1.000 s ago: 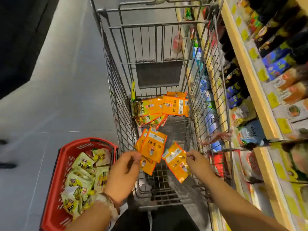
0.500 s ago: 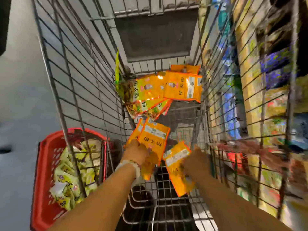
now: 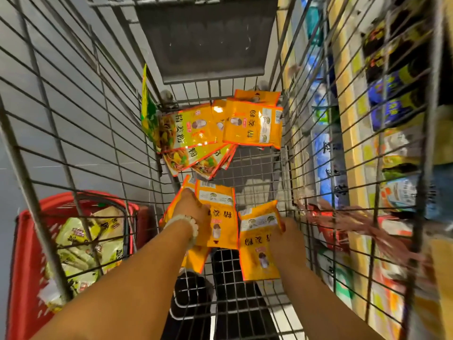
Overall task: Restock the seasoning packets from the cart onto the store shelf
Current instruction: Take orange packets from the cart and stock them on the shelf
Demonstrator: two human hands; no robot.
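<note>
Inside the wire cart (image 3: 103, 133), the left hand (image 3: 192, 209) grips orange packets (image 3: 219, 217) at center frame; the right hand (image 3: 285, 235) holds another packet (image 3: 259, 249) beside them.

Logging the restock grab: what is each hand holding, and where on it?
Left hand grips orange seasoning packets at their left edge. Right hand holds a single orange packet by its right edge.
</note>
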